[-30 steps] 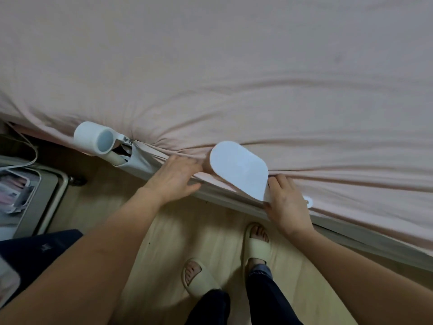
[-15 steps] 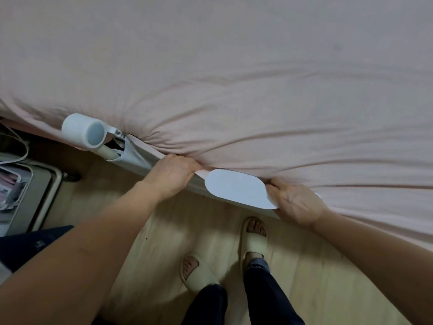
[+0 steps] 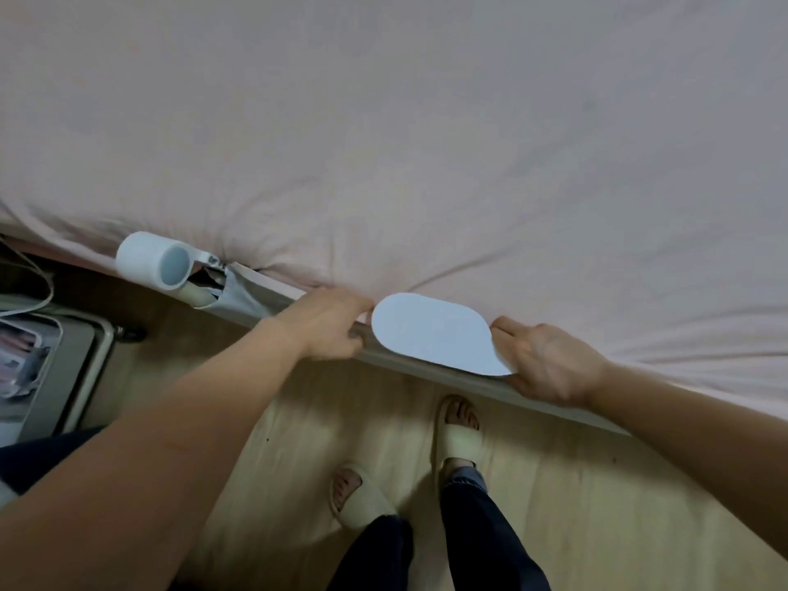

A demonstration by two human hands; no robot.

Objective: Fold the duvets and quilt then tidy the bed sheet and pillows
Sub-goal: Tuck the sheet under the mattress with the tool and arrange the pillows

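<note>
A pale pink bed sheet covers the mattress and fills the upper part of the view, with creases running toward the near edge. My left hand grips the sheet's edge at the grey bed rail, fingers curled under. A flat white oval paddle lies across the rail between my hands. My right hand holds the paddle's right end, fingers tucked at the sheet's edge. No duvets, quilt or pillows are in view.
A white cylinder is clamped on the rail's left end above a grey fabric pocket. A grey box with a white cable stands on the floor at left. My slippered feet stand on the wooden floor.
The white paddle has swung from tilted upright to lying flat along the rail. My right hand slid lower along the sheet edge, and my left hand closed on the sheet's edge.
</note>
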